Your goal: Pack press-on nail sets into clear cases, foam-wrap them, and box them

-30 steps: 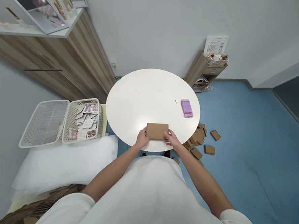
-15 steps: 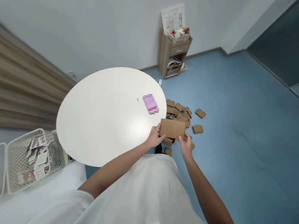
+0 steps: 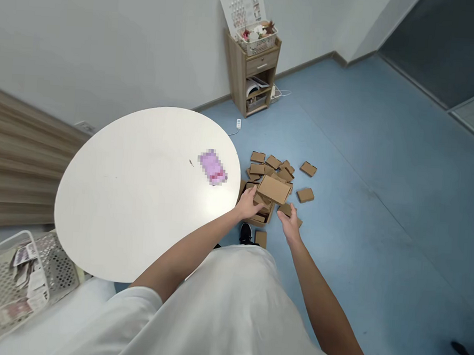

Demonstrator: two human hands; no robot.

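A flat brown cardboard box [image 3: 274,189], lid closed, shows just beyond my hands, above the pile of similar boxes. It looks free of both hands; whether it is in the air or lying on the pile I cannot tell. My left hand [image 3: 248,205] has its fingers and thumb apart, near the box's left end. Lower right, my right hand [image 3: 290,223] is also spread, close to the box's near right corner. Below my left hand stands a larger open carton [image 3: 260,222] with more small boxes in it.
Small brown boxes [image 3: 258,157] lie heaped on the blue floor, with two stray ones to the right. A round white table [image 3: 138,209] on my left bears a blurred purple item [image 3: 212,167]. Beyond are a wooden cabinet [image 3: 237,76] and, lower left, a basket [image 3: 60,268].
Both hands have let go of the cardboard box, which has moved away from them toward the pile. My fingers have spread. The camera view has shifted right.
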